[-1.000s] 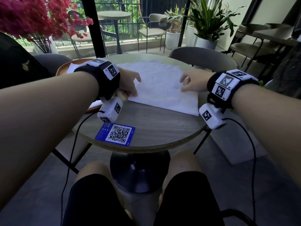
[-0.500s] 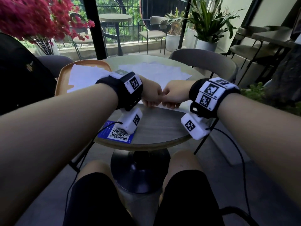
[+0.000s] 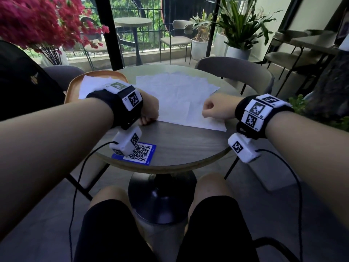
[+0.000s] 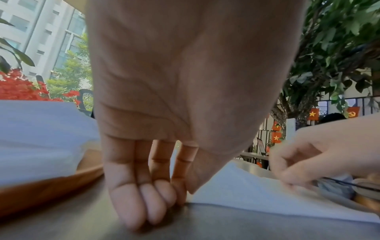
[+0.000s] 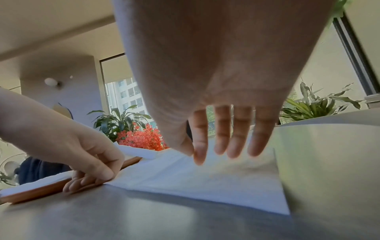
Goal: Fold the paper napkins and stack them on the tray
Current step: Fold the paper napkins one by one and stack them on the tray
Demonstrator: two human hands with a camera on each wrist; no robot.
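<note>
1. The top paper napkin (image 3: 181, 103) lay flat on the round table (image 3: 175, 148), on a loose spread of further sheets whose ragged far edges fanned out behind it; a crease ran down its middle
2. The left hand (image 3: 149, 110) sat at the napkin's near left corner, fingers (image 4: 144, 203) pointing down with their tips on the table just at the paper's edge; whether the thumb and forefinger actually pinched that corner could not be told from the blurred wrist view
3. The right hand (image 3: 217, 109) was over the napkin's right part, well apart from the left; its fingers (image 5: 224, 138) hung fairly straight just above or on the sheet, holding nothing that could be seen
4. Risk, as I judged it: thin tissue pulled from one corner would likely drag the sheets beneath, or two might lift together and be folded as one
5. With the hands uneven, the fold could land off the crease, leaving edges mismatched; a hard tug at the corner could tear it
6. The tray (image 3: 75, 86), at the table's left edge, already carried white napkins (image 3: 90, 86) and seemed to overhang the rim; a careless placement or a knock from the left forearm might tip it or scatter the pile
7. The blue QR card (image 3: 139, 154) near the front edge lay under the left wrist camera and could be swept off
</note>
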